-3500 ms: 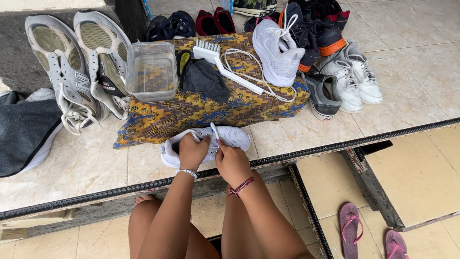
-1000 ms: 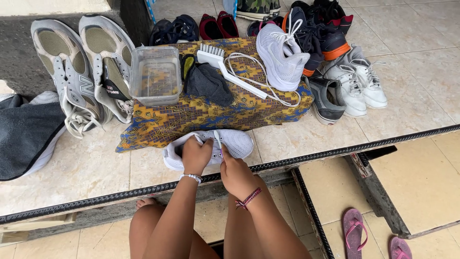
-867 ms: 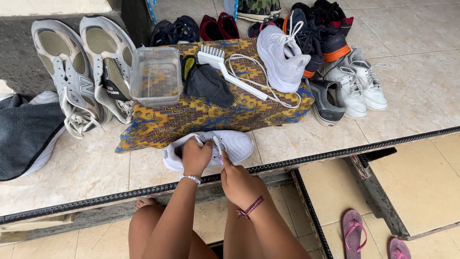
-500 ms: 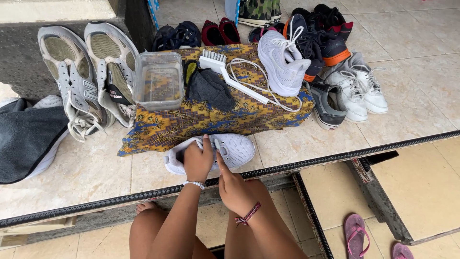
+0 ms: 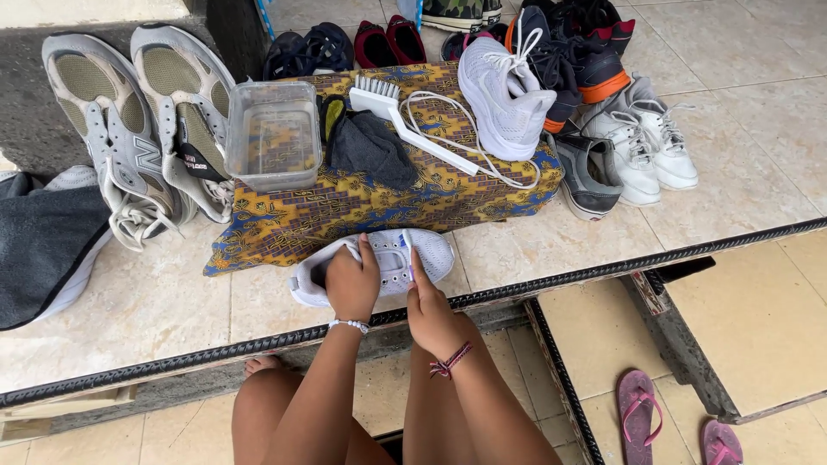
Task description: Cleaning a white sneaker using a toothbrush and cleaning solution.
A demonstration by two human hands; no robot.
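A white sneaker [image 5: 413,256] lies on the tiled ledge near its front edge. My left hand [image 5: 351,282] grips the shoe over its opening and heel part. Just to the right, my right hand [image 5: 431,306] touches the shoe's side with the fingers pointing up along it. What the right fingers pinch, if anything, is too small to tell. Behind the shoe lies a patterned yellow and blue cloth [image 5: 345,211]. On the cloth rest a white brush [image 5: 405,120], a dark rag [image 5: 369,146] and a clear plastic tub [image 5: 274,133].
A second white sneaker [image 5: 508,86] with a loose white lace stands on the cloth's right end. Two grey trainers [image 5: 142,120] lean at the left, beside a dark bag [image 5: 43,241]. Several other shoes line the back and right. Pink sandals [image 5: 642,418] lie on the lower floor.
The view has shifted slightly. My right hand has dropped from the shoe's top towards its near side, while my left hand keeps its hold on the shoe.
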